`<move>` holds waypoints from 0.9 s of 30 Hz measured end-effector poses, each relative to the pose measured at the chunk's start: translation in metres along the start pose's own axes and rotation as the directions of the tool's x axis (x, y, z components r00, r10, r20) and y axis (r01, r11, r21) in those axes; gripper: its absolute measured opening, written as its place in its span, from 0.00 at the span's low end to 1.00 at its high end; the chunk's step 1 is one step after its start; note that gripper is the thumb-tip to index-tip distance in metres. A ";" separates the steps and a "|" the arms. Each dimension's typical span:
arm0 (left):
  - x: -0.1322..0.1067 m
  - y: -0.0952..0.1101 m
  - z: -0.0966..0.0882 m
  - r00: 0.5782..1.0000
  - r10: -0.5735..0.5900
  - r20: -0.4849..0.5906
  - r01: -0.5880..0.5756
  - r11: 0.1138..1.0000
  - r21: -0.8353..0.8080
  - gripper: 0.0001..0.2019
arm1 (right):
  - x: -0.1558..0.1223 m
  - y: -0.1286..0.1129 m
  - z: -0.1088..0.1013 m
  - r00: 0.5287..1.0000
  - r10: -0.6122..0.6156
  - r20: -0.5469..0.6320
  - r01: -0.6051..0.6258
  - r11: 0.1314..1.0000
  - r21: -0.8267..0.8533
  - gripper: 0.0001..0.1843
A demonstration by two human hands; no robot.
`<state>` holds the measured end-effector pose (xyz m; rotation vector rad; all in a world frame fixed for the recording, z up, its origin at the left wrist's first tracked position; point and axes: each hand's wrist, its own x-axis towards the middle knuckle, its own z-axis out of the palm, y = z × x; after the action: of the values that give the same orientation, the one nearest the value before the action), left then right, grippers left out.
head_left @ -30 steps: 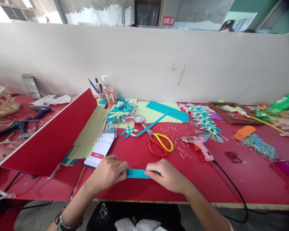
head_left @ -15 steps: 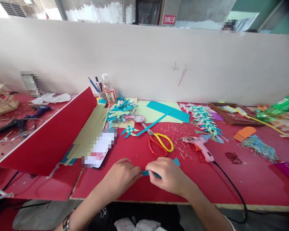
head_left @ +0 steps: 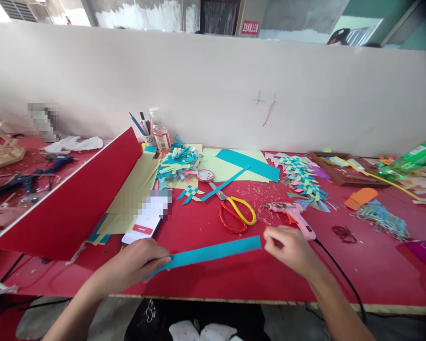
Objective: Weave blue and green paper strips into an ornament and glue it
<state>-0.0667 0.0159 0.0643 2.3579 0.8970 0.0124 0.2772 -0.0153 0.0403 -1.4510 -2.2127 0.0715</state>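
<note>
A long teal paper strip [head_left: 213,252] lies stretched out flat near the front edge of the red table [head_left: 341,274]. My left hand [head_left: 135,265] pinches its left end, fingers closed on the paper. My right hand [head_left: 293,248] sits just past the strip's right end with its fingers curled; whether it touches the paper I cannot make out. Behind the strip lie red and yellow scissors [head_left: 234,213] and a pink glue gun [head_left: 294,218] whose black cord [head_left: 344,279] runs past my right wrist.
A phone [head_left: 145,222] lies left of the scissors beside a tilted red board [head_left: 67,203] and yellow sheets. Woven paper strips [head_left: 301,177], teal and yellow paper [head_left: 241,166], a small bottle [head_left: 161,135], pens, scraps and a green bottle [head_left: 412,156] crowd the back. A white partition rises behind.
My hands were close together on the folded strip; they have moved apart, left hand leftward and right hand rightward, and the strip now lies unfolded at full length.
</note>
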 end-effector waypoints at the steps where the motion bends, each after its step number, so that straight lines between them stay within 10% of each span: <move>1: 0.000 0.001 0.000 1.000 -0.023 0.001 0.023 0.999 0.032 0.18 | 0.001 0.000 -0.003 0.996 0.047 -0.072 -0.048 0.999 -0.006 0.10; 4: 0.010 0.011 0.004 0.999 -0.031 -0.027 0.034 0.990 0.138 0.17 | 0.013 -0.023 -0.007 0.980 0.010 -0.198 -0.003 0.999 0.033 0.06; 12: 0.035 0.036 0.015 0.990 0.116 -0.077 -0.087 0.949 0.303 0.11 | 0.044 -0.093 0.033 0.926 -0.249 0.284 0.223 0.967 0.120 0.10; 22: 0.036 0.025 0.022 0.918 0.195 -0.346 0.056 0.799 0.599 0.09 | 0.037 -0.083 0.027 0.962 -0.113 0.250 0.067 0.981 0.185 0.11; 27: 0.000 -0.014 -0.004 0.822 -0.094 -0.561 0.377 0.830 0.412 0.08 | 0.015 -0.045 0.003 0.975 0.161 0.152 -0.209 0.898 0.388 0.11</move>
<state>-0.0754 0.0263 0.0602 2.7556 1.6434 0.3755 0.2330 -0.0205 0.0568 -1.4410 -1.9835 0.6530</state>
